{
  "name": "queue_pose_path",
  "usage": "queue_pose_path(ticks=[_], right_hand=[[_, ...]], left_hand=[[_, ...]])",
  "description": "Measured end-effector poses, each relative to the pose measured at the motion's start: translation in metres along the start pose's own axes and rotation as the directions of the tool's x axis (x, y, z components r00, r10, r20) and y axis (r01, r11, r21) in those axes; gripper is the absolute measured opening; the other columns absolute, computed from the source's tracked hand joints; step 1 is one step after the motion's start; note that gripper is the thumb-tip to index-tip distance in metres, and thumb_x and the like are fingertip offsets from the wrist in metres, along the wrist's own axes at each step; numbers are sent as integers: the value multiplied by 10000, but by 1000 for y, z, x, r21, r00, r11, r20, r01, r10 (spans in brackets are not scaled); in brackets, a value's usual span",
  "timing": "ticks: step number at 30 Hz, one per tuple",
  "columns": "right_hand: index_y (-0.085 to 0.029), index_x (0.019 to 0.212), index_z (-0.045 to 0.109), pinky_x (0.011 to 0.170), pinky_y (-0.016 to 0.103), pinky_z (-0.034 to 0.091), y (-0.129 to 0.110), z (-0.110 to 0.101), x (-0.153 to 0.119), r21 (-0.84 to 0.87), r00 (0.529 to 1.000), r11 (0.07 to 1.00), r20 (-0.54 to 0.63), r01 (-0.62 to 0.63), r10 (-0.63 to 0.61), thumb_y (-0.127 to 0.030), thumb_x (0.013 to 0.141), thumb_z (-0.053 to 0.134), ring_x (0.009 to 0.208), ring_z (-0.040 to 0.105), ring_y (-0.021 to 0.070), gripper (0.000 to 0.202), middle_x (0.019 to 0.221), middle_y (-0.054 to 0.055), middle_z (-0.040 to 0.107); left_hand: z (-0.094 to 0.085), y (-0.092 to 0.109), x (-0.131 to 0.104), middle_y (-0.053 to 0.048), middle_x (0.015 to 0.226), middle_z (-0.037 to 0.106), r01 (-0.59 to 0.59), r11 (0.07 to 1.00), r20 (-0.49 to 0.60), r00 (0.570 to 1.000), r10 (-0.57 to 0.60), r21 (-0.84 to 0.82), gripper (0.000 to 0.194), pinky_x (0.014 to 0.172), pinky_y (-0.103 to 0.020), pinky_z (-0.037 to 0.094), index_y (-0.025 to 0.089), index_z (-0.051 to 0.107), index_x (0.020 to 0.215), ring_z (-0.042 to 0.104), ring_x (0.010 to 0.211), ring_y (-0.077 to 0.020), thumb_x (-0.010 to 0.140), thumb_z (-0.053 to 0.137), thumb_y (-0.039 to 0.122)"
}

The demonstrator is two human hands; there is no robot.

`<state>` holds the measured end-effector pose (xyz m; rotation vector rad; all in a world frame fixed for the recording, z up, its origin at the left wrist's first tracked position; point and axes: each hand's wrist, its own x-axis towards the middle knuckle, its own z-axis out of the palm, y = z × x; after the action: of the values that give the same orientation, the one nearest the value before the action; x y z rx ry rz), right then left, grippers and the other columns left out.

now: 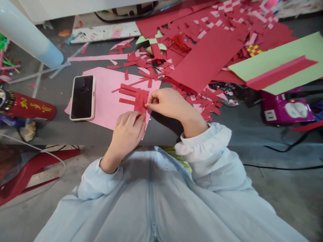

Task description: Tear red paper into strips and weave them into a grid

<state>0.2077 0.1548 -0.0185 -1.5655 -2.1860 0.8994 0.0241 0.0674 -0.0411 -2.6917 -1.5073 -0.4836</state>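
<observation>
A small piece of woven red paper strips lies on a pink paper sheet, its loose strip ends pointing left. My left hand is closed over the near end of the weave, fingers bent and pressed together, partly hiding it. At the weave's right edge, my right hand is closed in a pinch, thumb and forefinger on a red strip; the fingertips cover most of what they grip. A phone with a dark screen rests on the left part of the pink sheet.
Red and pink paper scraps spread behind my hands, beside a large red sheet. Right of it lie a light green sheet and a purple package. A red bottle and a white-blue cylinder are at left.
</observation>
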Motion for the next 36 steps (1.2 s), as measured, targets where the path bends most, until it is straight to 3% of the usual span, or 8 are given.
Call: queue_pose_path(ticks=[9,14,18,24,31,36], right_hand=[[-195,707,625,642,308,360,-3,0,3,31,995,997,-65,-74,76,-243,834,669,654,550,152,143,704,18,657],[-198,707,619,658,315,396,0,1,5,90,994,995,-105,-33,42,-244,835,672,688,577,156,146,754,24,685],[-208,756,620,713,318,464,4,2,5,206,992,979,-125,-2,29,-214,781,711,752,652,173,95,772,19,711],[-219,809,576,718,309,512,7,2,4,330,990,943,-114,-42,84,-111,708,714,757,697,175,202,735,-5,715],[-227,804,528,755,323,531,4,5,6,340,984,938,-132,-68,119,-105,703,698,800,707,188,232,745,0,719],[-229,801,525,749,316,507,4,11,9,267,975,962,-195,-56,111,-127,724,660,789,687,183,185,748,-1,709]], left_hand=[[1,0,-2,-117,1131,707,-27,998,-49,998,30,62,312,960,-409,490,120,678,1184,627,1046,-272,1001,466,256],[2,0,-2,-122,1141,701,-13,999,-37,999,15,48,314,963,-419,489,130,670,1198,618,1067,-273,1003,459,259],[2,0,-2,-121,1147,700,-13,999,-37,999,15,49,305,962,-419,494,128,671,1190,617,1060,-273,995,470,250],[3,0,-3,-133,1163,691,10,1000,-7,1000,-10,13,327,964,-449,494,147,659,1220,610,1082,-278,1007,437,259],[2,1,-1,-116,1123,705,-26,998,-61,998,29,64,305,952,-401,494,121,681,1178,616,1042,-269,996,467,240],[2,1,-2,-136,1131,692,-9,1000,-35,999,10,18,320,968,-431,494,130,676,1204,615,1075,-274,1000,455,241]])
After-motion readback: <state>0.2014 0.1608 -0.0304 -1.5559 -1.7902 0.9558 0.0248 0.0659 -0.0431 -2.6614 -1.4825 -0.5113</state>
